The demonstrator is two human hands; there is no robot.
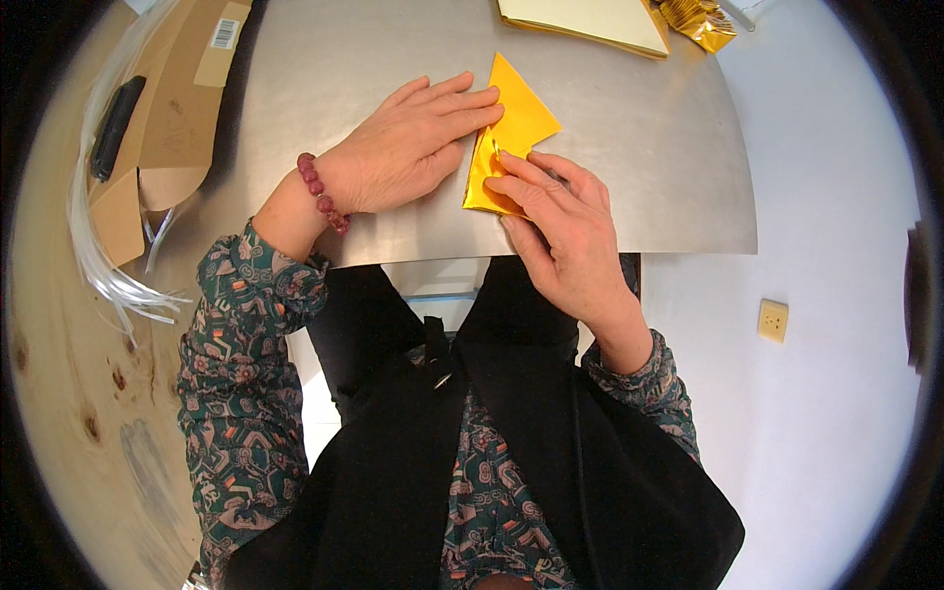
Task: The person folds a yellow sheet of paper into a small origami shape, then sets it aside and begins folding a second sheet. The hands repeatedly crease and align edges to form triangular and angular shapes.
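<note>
A sheet of gold foil paper [521,123], partly folded, lies near the front edge of the metal tabletop. Its far part is a matte yellow point, and its near part shows a shiny gold flap. My left hand [408,147] rests flat with its fingers stretched out, the fingertips on the paper's left edge. My right hand [565,221] is bent over the near flap. Two of its fingertips press on the shiny side, and its thumb is at the lower edge, so the flap sits between them. The paper's underside is hidden.
A stack of flat yellowish sheets [590,22] lies at the far edge, beside a bunch of folded gold foil pieces [700,22]. On the left stand an open cardboard box [177,128] and a bundle of clear plastic strips [93,241]. A white wall [836,197] borders the right side.
</note>
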